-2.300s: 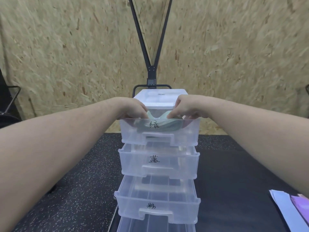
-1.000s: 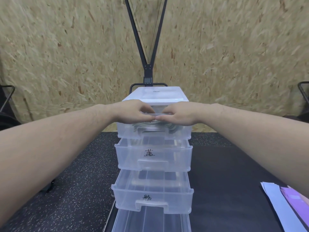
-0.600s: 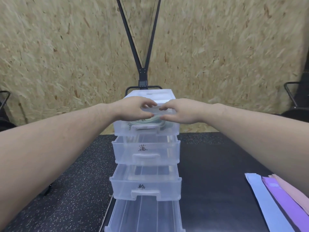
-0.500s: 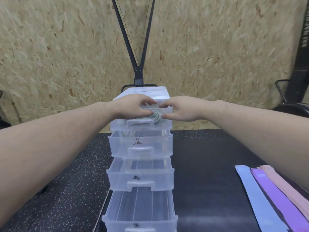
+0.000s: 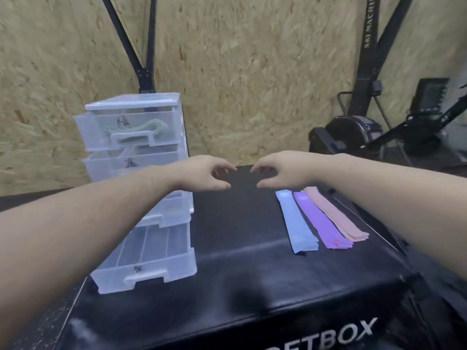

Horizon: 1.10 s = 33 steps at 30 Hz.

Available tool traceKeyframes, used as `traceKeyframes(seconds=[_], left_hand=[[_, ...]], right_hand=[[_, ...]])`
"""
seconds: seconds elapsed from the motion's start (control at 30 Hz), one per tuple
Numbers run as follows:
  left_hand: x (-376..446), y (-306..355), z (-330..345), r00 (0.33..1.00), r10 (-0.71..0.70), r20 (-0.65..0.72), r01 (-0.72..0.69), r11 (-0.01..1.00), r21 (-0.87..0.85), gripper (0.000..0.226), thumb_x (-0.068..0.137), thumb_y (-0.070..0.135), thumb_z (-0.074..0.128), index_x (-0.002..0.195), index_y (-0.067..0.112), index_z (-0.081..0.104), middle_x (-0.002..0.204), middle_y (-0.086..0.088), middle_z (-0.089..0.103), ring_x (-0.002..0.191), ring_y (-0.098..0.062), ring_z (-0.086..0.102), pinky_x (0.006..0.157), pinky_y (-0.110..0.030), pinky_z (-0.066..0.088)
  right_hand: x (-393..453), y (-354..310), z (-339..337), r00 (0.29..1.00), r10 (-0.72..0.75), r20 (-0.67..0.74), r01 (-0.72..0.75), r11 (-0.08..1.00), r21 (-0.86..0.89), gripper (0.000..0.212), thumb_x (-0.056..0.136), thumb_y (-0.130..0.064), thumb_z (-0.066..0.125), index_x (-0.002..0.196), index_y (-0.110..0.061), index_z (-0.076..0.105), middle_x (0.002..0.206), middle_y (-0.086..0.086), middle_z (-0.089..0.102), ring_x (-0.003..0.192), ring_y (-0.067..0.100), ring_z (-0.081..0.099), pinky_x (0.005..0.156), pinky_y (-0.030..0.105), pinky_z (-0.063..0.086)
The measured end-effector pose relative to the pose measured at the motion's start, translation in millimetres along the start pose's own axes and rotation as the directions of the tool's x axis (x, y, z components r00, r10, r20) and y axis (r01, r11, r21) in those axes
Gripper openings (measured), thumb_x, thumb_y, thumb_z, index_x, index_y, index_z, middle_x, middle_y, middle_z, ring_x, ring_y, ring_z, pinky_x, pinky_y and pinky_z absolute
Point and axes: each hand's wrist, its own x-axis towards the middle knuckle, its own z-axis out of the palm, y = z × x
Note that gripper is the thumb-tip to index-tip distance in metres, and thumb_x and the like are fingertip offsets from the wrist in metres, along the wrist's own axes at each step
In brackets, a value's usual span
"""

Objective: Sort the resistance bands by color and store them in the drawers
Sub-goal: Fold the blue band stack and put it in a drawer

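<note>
From the head view, both bare hands hover mid-frame above the black table [image 5: 235, 223], close together but not touching. The left hand [image 5: 202, 176] and the right hand [image 5: 280, 173] each have their fingers loosely curled and released — neither holds anything, and the fingertips face each other across a small gap.

At the left of the frame stands a clear plastic drawer unit [image 5: 134, 173] on the table. Its top drawer [image 5: 129, 127], at the upper left, is almost pushed in and contains the green bands [image 5: 141, 128], bunched behind its translucent front. Beneath it the second drawer [image 5: 131, 164] carries a handwritten label; the left forearm crosses in front of it and of most of the drawer below. The bottom drawer [image 5: 149, 258] is pulled far out toward the lower left, its ribbed floor visible through the plastic.

At the right of centre, three stacks of flat bands lie side by side on the table, well apart from the drawers: the blue bands [image 5: 297, 221] leftmost, the purple bands [image 5: 319, 219] in the middle and the pink bands [image 5: 333, 213] rightmost — the edges of neighbouring stacks touch or overlap slightly at their far ends.

White lettering runs along the table's front face at the bottom right. A chipboard wall [image 5: 252, 72] fills the background, with a black exercise machine [image 5: 379, 122] at the upper right.
</note>
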Motion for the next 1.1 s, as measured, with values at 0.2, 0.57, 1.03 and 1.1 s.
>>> traceKeyframes(seconds=[0.2,0.57,1.03,1.1], left_hand=[[52.9,42.4,81.3,0.993,-0.042,0.111,0.050,0.996,-0.077,0.052,0.091,0.045,0.066,0.139,0.031,0.052,0.126,0.006,0.063,0.110,-0.011,0.060,0.092,-0.022,0.041],[138.6,88.3,231.2,0.870,-0.355,0.341,0.483,0.751,-0.450,0.028,0.095,0.033,0.054,0.121,0.025,0.048,0.103,0.001,0.054,0.083,-0.020,0.052,0.083,-0.030,0.048],[162.6,112.6,274.1,0.694,-0.574,0.434,0.589,0.106,-0.801,0.008,0.096,0.026,0.052,0.099,0.019,0.053,0.112,-0.006,0.056,0.101,-0.021,0.052,0.090,-0.030,0.043],[164.6,108.3,277.1,0.693,-0.576,0.434,0.575,0.077,-0.815,0.008,0.094,0.025,0.054,0.098,0.018,0.056,0.109,-0.006,0.058,0.101,-0.021,0.056,0.090,-0.030,0.044]], right_hand=[[-36.1,73.5,53.2,0.986,0.089,0.141,-0.094,0.995,0.029,0.046,0.094,-0.042,0.062,0.138,-0.034,0.052,0.125,-0.015,0.055,0.111,0.012,0.056,0.091,0.025,0.041],[-24.0,174.7,172.7,0.878,0.363,0.314,-0.473,0.760,0.445,0.054,0.096,-0.016,0.041,0.149,-0.026,0.039,0.135,-0.002,0.054,0.099,0.015,0.058,0.086,0.029,0.046],[-10.9,183.4,226.0,0.767,0.446,0.462,-0.556,0.101,0.825,0.023,0.092,-0.008,0.038,0.104,-0.016,0.056,0.106,0.003,0.065,0.097,0.020,0.064,0.098,0.044,0.053],[-16.2,180.0,226.2,0.769,0.433,0.470,-0.530,0.022,0.848,0.022,0.098,-0.007,0.035,0.096,-0.020,0.053,0.102,0.005,0.066,0.100,0.021,0.064,0.101,0.043,0.051]])
